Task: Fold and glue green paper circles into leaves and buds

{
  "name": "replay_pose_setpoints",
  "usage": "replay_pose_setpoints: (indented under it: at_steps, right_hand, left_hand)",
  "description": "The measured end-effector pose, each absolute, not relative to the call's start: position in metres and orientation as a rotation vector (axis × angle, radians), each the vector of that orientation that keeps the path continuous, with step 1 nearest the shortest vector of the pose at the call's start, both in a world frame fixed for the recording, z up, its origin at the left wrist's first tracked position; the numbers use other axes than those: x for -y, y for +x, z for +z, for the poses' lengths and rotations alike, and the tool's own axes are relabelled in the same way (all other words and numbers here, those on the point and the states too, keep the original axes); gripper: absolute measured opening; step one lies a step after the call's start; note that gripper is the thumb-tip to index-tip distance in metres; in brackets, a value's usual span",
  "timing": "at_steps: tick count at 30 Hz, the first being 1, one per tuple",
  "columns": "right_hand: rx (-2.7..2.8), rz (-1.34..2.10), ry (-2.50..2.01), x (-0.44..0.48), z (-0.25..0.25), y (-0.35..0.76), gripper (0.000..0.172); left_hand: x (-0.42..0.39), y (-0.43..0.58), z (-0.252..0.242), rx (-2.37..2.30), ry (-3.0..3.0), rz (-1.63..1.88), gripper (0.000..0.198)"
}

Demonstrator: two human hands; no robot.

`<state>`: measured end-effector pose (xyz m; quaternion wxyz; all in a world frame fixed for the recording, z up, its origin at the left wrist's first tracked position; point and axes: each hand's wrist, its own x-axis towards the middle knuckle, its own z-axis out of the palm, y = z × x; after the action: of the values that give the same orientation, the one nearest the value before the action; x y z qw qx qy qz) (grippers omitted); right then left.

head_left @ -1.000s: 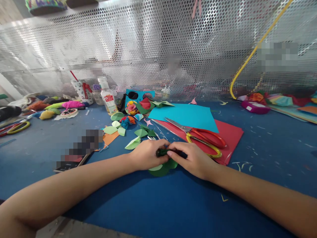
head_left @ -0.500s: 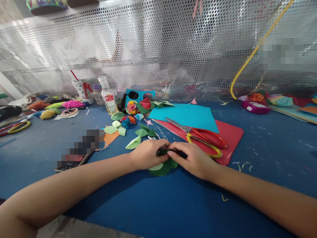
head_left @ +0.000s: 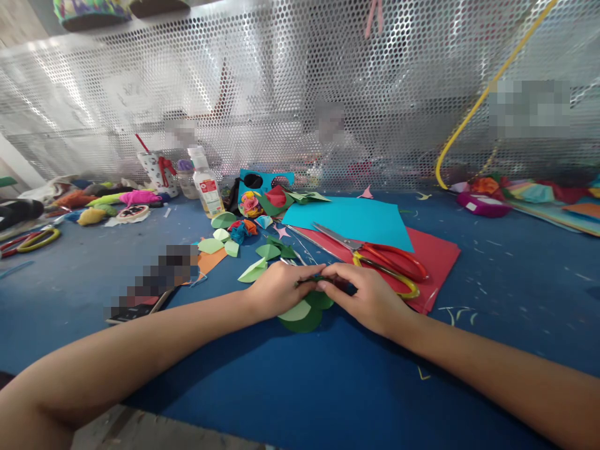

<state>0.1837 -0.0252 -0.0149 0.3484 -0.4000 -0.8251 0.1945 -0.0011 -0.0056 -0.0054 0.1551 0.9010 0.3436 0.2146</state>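
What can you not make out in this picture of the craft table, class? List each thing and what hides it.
Head view:
1. The dark green strip: mostly covered by the left hand and right hand.
2. The green paper shapes: partly under both hands.
3. The pixelated patch: blurred, contents unknowable.
4. The bottle label: too small to read.
5. The colourful bowl: cut by the top edge.

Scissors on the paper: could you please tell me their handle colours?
Scissors handles: red and yellow; head view.
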Motion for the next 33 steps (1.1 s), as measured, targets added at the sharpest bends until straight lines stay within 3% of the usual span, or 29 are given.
replay_pose_setpoints:
  at_steps: [20, 33]
  right_hand:
    - [2.138, 0.405, -0.880, 0.0269, -0.0131, 0.1843, 0.018]
    - [2.069, 0.412, -0.881, 0.0264, -0.0135, 0.1845, 0.013]
  left_hand:
    - [0.0075, -0.0022, -0.0043, -0.909, 2.536, 0.583, 0.038]
    - [0.0087, -0.0011, -0.0002, -0.892, 2.560, 0.599, 0.031]
